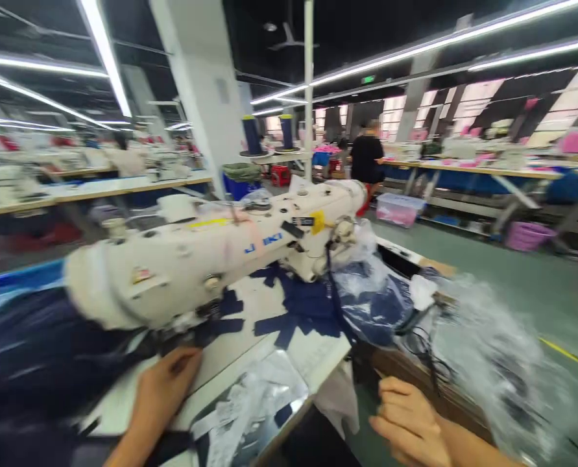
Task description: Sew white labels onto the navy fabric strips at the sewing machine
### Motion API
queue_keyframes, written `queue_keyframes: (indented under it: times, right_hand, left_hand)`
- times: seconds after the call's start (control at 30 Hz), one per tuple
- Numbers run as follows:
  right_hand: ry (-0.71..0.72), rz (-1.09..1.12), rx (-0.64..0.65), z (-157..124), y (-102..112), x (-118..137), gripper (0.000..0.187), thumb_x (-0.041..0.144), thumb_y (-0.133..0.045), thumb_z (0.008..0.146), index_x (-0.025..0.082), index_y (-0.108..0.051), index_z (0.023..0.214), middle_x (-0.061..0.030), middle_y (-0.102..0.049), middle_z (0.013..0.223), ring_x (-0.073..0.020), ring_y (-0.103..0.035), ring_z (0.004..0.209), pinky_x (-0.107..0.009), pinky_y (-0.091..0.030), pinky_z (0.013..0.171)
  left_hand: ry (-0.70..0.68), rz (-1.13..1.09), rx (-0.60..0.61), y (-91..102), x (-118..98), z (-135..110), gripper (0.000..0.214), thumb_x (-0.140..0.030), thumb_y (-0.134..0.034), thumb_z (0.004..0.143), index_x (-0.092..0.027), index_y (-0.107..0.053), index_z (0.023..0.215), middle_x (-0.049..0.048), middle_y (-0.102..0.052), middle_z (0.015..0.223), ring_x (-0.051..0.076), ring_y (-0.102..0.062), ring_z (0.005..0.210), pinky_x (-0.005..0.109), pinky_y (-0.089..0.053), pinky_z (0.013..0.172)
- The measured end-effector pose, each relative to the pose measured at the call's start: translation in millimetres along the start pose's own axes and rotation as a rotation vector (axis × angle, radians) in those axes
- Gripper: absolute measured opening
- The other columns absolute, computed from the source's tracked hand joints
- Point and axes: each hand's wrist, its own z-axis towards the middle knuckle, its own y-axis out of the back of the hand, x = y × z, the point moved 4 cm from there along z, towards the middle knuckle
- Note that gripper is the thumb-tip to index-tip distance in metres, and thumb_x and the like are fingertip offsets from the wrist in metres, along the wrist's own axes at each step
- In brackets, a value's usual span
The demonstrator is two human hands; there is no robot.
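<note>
A cream sewing machine (211, 253) lies across the white table (313, 353), blurred by motion. My left hand (165, 389) rests flat on the table below the machine's needle end, fingers touching dark navy fabric (40, 357). My right hand (408, 421) hangs off the table's right edge with its fingers curled inward, next to a dark cloth edge; whether it holds anything is unclear. Several navy fabric pieces (298, 311) lie on the table under the machine arm.
Clear plastic bags (483, 350) with navy cloth pile at the right. A shiny plastic sheet (254, 402) lies at the table's front. Two thread cones (269, 133) stand behind. A person in black (367, 159) stands in the aisle. Work benches line both sides.
</note>
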Motion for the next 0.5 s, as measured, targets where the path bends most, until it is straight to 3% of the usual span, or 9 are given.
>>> queue_keyframes:
  times: [0.13, 0.27, 0.5]
  right_hand:
    - [0.071, 0.058, -0.190, 49, 7, -10, 0.020, 0.005, -0.040, 0.081, 0.012, -0.055, 0.093, -0.0014, -0.054, 0.052, -0.0139, -0.050, 0.048, -0.032, -0.046, 0.060]
    - [0.129, 0.080, -0.185, 83, -6, -6, 0.020, 0.004, -0.043, 0.080, 0.013, -0.054, 0.095, -0.0005, -0.055, 0.052, -0.0131, -0.050, 0.047, -0.032, -0.047, 0.064]
    - [0.189, 0.127, -0.110, 91, -21, -15, 0.032, 0.001, -0.045, 0.076, 0.009, -0.049, 0.107, 0.0017, -0.048, 0.053, -0.0106, -0.040, 0.047, -0.031, -0.043, 0.056]
  left_hand:
    - [-0.020, -0.106, -0.034, 0.3, -7, -11, 0.028, -0.039, -0.043, 0.064, -0.019, -0.062, 0.060, -0.0005, -0.062, 0.055, 0.016, -0.055, 0.055, 0.022, -0.041, 0.054]
    - [-0.017, -0.093, -0.037, -0.7, -3, -14, 0.025, -0.032, -0.043, 0.069, -0.017, -0.063, 0.063, -0.0002, -0.060, 0.055, 0.014, -0.054, 0.055, 0.022, -0.038, 0.054]
    - [-0.022, -0.092, -0.003, 0.2, 0, -13, 0.026, -0.034, -0.043, 0.070, -0.017, -0.062, 0.066, -0.0013, -0.055, 0.052, 0.013, -0.050, 0.051, 0.021, -0.033, 0.048]
